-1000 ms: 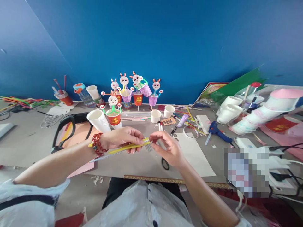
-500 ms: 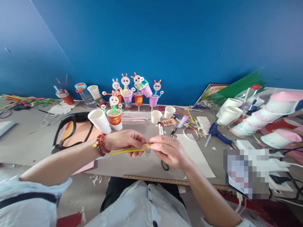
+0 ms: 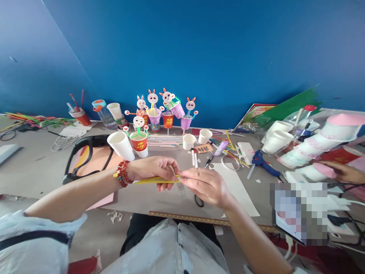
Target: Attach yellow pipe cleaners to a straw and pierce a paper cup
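My left hand (image 3: 158,170) is closed around thin, straw-like yellow sticks (image 3: 152,180), which run along under its fingers toward the wrist. From the right, my right hand (image 3: 203,184) pinches the same sticks at their end, its fingertips against the left thumb. What lies right between the fingertips is partly hidden. Beneath the hands, the black loop of a scissors handle (image 3: 199,201) shows on the table, beside a sheet of white paper (image 3: 239,190). Beyond them stand a stack of white paper cups (image 3: 121,145) and a red cup with a rabbit figure (image 3: 138,142).
More rabbit cups (image 3: 169,120) line the blue wall. Two white cups (image 3: 188,141), markers (image 3: 194,156), a tape ring (image 3: 230,162) and a blue glue gun (image 3: 265,163) lie ahead. A co-worker's hand (image 3: 348,172) holds a pink-tipped cup (image 3: 313,171) at right, near a phone (image 3: 289,217).
A co-worker's hand has come in at the right and now holds the pink-tipped cup, which has shifted left. My own hands keep nearly the same grip on the yellow sticks.
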`<action>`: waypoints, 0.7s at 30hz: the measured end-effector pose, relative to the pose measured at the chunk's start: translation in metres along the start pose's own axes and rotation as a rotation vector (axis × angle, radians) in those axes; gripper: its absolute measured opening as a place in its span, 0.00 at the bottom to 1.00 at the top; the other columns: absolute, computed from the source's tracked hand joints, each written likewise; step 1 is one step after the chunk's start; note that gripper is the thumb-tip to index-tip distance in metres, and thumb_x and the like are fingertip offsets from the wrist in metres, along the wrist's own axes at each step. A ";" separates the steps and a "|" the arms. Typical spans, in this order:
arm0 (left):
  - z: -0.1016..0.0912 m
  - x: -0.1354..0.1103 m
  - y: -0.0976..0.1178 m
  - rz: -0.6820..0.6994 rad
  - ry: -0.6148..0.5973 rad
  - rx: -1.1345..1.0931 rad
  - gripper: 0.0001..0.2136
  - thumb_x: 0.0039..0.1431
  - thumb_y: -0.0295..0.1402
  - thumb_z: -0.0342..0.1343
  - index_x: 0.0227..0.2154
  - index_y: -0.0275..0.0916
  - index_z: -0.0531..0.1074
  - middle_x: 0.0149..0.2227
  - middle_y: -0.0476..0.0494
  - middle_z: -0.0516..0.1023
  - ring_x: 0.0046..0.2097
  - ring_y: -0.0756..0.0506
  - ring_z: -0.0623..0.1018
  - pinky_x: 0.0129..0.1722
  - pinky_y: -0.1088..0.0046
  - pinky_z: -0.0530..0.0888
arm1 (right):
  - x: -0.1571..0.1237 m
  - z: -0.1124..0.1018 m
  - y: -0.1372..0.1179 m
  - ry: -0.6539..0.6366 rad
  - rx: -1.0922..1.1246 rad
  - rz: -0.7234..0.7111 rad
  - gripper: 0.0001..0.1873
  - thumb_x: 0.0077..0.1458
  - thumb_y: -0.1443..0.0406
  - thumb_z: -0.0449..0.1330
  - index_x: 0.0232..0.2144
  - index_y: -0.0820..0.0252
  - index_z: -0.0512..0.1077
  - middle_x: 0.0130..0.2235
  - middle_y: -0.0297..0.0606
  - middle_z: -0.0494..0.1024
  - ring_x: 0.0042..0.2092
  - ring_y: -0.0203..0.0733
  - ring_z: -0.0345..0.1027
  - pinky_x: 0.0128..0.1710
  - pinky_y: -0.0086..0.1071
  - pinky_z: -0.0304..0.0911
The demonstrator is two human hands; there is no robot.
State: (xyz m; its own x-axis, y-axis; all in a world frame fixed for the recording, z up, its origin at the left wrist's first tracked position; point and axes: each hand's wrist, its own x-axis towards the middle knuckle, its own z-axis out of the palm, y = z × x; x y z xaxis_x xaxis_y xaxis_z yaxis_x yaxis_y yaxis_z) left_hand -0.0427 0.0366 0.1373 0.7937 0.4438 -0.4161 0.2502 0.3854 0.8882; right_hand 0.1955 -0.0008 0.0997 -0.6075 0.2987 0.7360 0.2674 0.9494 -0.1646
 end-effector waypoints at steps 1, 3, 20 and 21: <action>0.000 0.000 0.000 0.020 -0.010 0.013 0.14 0.56 0.39 0.64 0.39 0.40 0.66 0.26 0.49 0.79 0.23 0.51 0.76 0.26 0.76 0.71 | 0.000 0.000 0.000 0.006 0.005 -0.002 0.14 0.63 0.73 0.56 0.49 0.60 0.73 0.47 0.45 0.82 0.45 0.43 0.78 0.44 0.36 0.74; 0.000 -0.001 0.001 0.054 -0.018 0.074 0.14 0.58 0.41 0.61 0.40 0.40 0.65 0.28 0.48 0.79 0.25 0.50 0.77 0.27 0.75 0.72 | -0.002 0.000 0.000 0.014 0.013 -0.003 0.14 0.62 0.73 0.56 0.49 0.61 0.73 0.47 0.45 0.82 0.45 0.43 0.77 0.44 0.36 0.74; 0.033 -0.005 -0.025 0.839 0.845 1.767 0.16 0.61 0.27 0.52 0.52 0.35 0.70 0.51 0.35 0.79 0.48 0.38 0.79 0.46 0.58 0.77 | -0.006 0.006 0.000 0.117 -0.008 0.146 0.19 0.59 0.75 0.58 0.50 0.56 0.73 0.48 0.44 0.81 0.46 0.43 0.77 0.43 0.35 0.74; 0.032 -0.003 -0.027 0.876 0.868 1.767 0.16 0.61 0.26 0.52 0.52 0.35 0.71 0.50 0.36 0.79 0.47 0.39 0.80 0.48 0.58 0.76 | -0.006 0.006 -0.001 0.125 -0.005 0.152 0.19 0.59 0.76 0.59 0.50 0.56 0.73 0.48 0.45 0.81 0.46 0.43 0.77 0.43 0.35 0.74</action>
State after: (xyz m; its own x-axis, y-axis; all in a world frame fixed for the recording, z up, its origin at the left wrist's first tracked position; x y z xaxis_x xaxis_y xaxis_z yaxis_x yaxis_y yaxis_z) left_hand -0.0341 -0.0008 0.1209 0.7037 0.4005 0.5868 0.5830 -0.7976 -0.1548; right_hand 0.1942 -0.0026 0.0915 -0.4622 0.4239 0.7789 0.3525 0.8938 -0.2773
